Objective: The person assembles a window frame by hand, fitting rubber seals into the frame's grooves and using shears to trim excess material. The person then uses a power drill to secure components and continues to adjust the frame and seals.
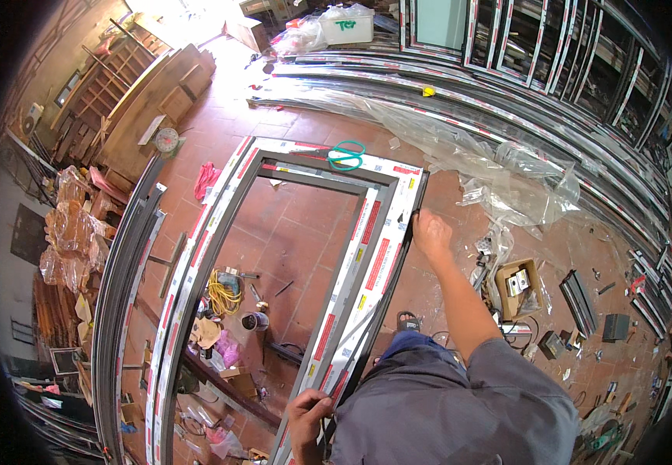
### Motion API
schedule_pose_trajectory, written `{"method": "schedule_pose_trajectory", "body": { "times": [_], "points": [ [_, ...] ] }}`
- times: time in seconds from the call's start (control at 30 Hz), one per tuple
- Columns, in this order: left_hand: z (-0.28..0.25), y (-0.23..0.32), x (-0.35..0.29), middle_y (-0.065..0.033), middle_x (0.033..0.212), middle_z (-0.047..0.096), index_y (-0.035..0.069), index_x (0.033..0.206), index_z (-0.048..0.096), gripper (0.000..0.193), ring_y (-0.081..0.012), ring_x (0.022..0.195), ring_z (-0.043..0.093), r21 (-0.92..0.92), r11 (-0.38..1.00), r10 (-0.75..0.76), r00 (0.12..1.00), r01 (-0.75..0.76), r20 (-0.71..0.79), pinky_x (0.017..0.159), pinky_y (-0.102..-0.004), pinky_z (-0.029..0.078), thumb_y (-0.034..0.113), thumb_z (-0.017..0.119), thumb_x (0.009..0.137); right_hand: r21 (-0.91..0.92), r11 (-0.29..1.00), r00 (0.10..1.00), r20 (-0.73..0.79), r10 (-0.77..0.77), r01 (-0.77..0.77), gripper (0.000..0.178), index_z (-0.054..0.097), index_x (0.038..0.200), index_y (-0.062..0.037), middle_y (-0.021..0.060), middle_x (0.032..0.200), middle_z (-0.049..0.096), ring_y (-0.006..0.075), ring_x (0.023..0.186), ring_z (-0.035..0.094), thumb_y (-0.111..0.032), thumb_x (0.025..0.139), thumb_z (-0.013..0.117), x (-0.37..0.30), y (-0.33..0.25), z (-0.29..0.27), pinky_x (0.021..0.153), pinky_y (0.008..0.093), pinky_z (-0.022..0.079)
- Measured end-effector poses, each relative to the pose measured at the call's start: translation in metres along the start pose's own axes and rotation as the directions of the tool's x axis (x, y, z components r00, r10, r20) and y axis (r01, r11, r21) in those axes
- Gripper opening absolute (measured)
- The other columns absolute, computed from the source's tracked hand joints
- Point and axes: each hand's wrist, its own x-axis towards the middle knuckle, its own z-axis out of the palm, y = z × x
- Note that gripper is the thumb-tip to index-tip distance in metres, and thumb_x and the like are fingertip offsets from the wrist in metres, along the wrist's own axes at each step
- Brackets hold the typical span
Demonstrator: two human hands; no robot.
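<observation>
Hands both clamp the window frame (367, 256) lying on the floor: right hand (431, 232) at 1 o'clock, left hand (309, 412) at 7. Risk: fingers pinched if the frame shifts; scissors (346, 155) could slide off.

The frame (367, 256) under the right hand's (431, 232) fingers looks like dark, smooth metal with shiny white and red tape. The plastic sheet (499, 174) past those fingers is clear and crinkly. The floor tiles (305, 209) look matt, maybe clay.
</observation>
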Motion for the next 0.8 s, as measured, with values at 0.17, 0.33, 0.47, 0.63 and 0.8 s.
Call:
{"method": "schedule_pose_trajectory", "body": {
  "times": [0.17,0.33,0.47,0.63,0.8],
  "points": [
    [0.036,0.004,0.041,-0.0025,0.077,0.069,-0.001,0.091,0.070,0.005,-0.0091,0.068,0.062,0.133,0.991,0.012,0.999,-0.016,0.036,0.063,-0.0244,0.048,0.000,0.076,0.093,0.055,0.994,0.995,-0.021,0.093,-0.092,0.035,0.069,0.102,-0.0022,0.0283,0.097,0.074,0.0468,0.095,0.072,-0.034,0.103,0.055,0.058,0.010,-0.006,0.082,0.0588,0.055],
    [0.065,0.022,0.064,-0.0020,0.074,0.068,-0.001,0.089,0.071,0.008,-0.0090,0.066,0.061,0.176,0.984,-0.046,0.999,0.042,0.019,0.061,-0.0253,0.047,0.004,0.076,0.093,0.264,0.958,0.986,-0.093,0.141,-0.112,0.043,0.066,0.102,-0.0029,0.0251,0.091,0.073,0.0453,0.083,0.071,-0.044,0.105,0.054,0.108,0.053,0.005,0.076,0.0571,0.055],
    [0.061,0.028,0.061,-0.0022,0.072,0.066,-0.002,0.087,0.070,0.013,-0.0099,0.062,0.058,0.140,0.982,-0.118,0.991,0.127,-0.069,0.058,-0.0265,0.044,0.009,0.077,0.090,0.731,0.576,0.924,0.212,0.320,-0.367,0.049,0.062,0.100,0.0002,0.0195,0.084,0.071,0.0299,0.069,0.069,-0.048,0.106,0.057,0.070,0.057,0.006,0.064,0.0436,0.056],
    [0.031,0.016,0.052,-0.0093,0.071,0.062,-0.002,0.081,0.063,0.019,-0.0158,0.055,0.053,-0.398,0.904,0.148,0.987,-0.159,-0.058,0.052,-0.0308,0.041,0.011,0.077,0.084,0.848,0.222,0.869,0.429,0.248,-0.482,0.038,0.061,0.097,-0.0026,0.0054,0.080,0.063,0.0140,0.065,0.062,-0.039,0.105,0.065,0.004,0.028,0.010,0.056,0.0305,0.051],
    [0.029,0.022,0.058,-0.0079,0.069,0.062,-0.003,0.079,0.065,0.019,-0.0134,0.056,0.051,-0.266,0.964,0.043,0.989,-0.005,0.140,0.054,-0.0292,0.038,0.011,0.076,0.086,0.824,0.184,0.833,0.478,0.280,-0.535,0.034,0.061,0.092,-0.0042,0.0020,0.077,0.059,0.0114,0.064,0.055,-0.035,0.105,0.066,0.012,0.021,0.015,0.056,0.0301,0.045]
  ]
}}
